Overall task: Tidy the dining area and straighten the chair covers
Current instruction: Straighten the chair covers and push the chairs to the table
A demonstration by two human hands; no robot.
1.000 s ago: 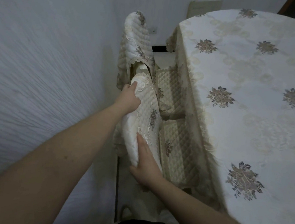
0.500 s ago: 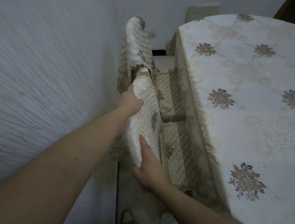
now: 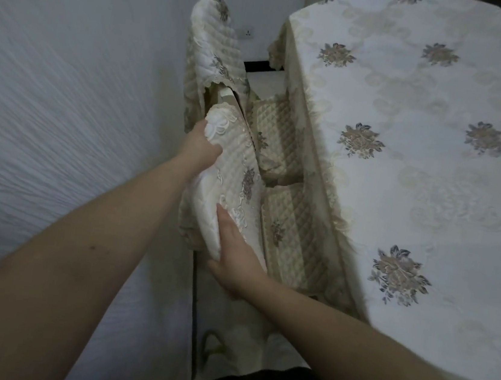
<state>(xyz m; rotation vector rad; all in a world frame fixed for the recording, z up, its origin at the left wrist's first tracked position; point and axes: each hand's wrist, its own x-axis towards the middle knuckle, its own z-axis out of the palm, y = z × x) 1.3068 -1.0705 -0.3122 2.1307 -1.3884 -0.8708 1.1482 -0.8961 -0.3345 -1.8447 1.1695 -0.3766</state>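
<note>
Quilted fabric like this chair cover (image 3: 237, 185) looks soft, light and limp, so it should bunch and slide unless taken at both ends. It sits on the back of the near chair, between the wall and the desk (image 3: 431, 149). The left hand (image 3: 202, 146) grips its far top corner, fingers curled into the cloth; the right hand (image 3: 234, 255) clasps the near end, thumb on top. Best hold is probably the hemmed corners, pulling evenly; the lace trim may snag.
</note>
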